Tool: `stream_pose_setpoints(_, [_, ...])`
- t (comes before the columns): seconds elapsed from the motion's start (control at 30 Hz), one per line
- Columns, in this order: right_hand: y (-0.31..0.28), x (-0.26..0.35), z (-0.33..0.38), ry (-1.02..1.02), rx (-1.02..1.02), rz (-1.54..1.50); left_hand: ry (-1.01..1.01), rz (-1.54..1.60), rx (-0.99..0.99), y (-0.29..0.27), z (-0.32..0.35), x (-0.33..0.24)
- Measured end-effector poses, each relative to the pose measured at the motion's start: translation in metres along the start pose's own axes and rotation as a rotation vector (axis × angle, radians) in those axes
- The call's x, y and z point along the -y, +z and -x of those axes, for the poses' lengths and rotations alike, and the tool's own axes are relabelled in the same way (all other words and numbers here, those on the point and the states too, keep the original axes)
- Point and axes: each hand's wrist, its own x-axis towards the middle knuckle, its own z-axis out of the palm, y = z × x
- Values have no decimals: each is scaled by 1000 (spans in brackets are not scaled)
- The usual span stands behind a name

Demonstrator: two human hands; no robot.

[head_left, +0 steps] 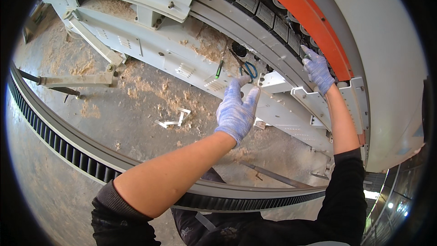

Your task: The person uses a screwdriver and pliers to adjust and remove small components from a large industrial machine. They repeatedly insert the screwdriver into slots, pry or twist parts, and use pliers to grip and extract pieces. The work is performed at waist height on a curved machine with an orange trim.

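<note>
Sawdust lies thick over the grey machine frame (150, 59) below me. Nearest, a black ribbed track (68, 150) curves past my sleeves. My left hand (236, 109), in a blue knit glove, is spread open and holds nothing, fingertips close to a white bracket (277, 82). Just beyond it lie blue-handled scissors (249, 69) and a green-handled tool (219, 69). Farther off, my gloved right hand (318, 70) presses its fingers to the roller chain (277, 25) beside the orange strip (309, 18); whether it grips anything I cannot tell.
</note>
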Motion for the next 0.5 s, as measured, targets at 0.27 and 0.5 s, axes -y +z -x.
stream_pose_setpoints(0.27, [7, -23, -1, -5, 9, -192, -25, 117, 36, -3, 2, -1])
stream_pose_setpoints(0.5, [9, -36, 2, -129, -63, 64, 18, 48, 7, -5, 0, 3])
